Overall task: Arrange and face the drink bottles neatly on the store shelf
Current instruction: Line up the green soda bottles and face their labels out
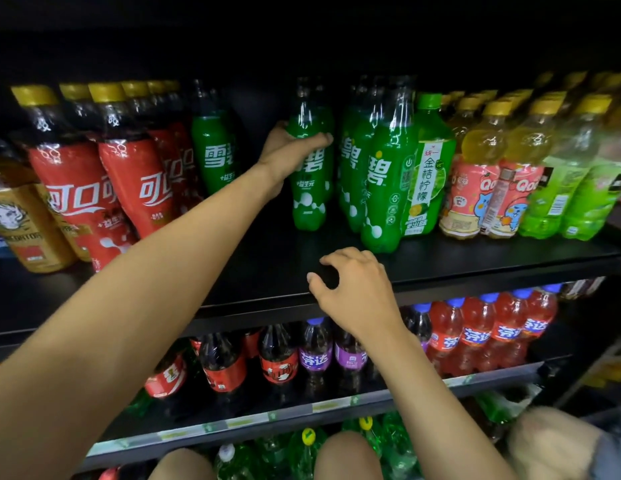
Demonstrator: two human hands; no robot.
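Shelf (267,261), black, top level: L hand (290,150) reaches in from the lower left and grips a green bottle (311,195) round its upper body, thumb on the near side, fingers curled across the front above the white label text. That bottle stands upright at mid-shelf, set back from the front edge, w/ bare shelf on both sides. R hand (354,289) hovers at the front edge, just below and right of the held bottle, fingers loosely curled w/ thumb and forefinger forming a C, holding nothing; can't tell if it touches the edge. To the left of the gap, a lone green bottle (215,154) stands beside the red cola bottles (73,192), which lean and sit unevenly toward the left end; gold-labelled bottles (28,230) are at the far left. To the right, a cluster of green bottles (382,192), the front one nearest the edge, touching a green-capped citrus drink (428,174). Further right are yellow-capped orange drinks (472,192), then pale green bottles (558,202) at the right end. Lower shelf (337,405) carries dark cola bottles (222,365) at left, purple-label bottles (316,356) in the middle and red soda bottles (482,336) at right. More green bottles (305,448) sit on the level below, behind the person's knees (347,457).
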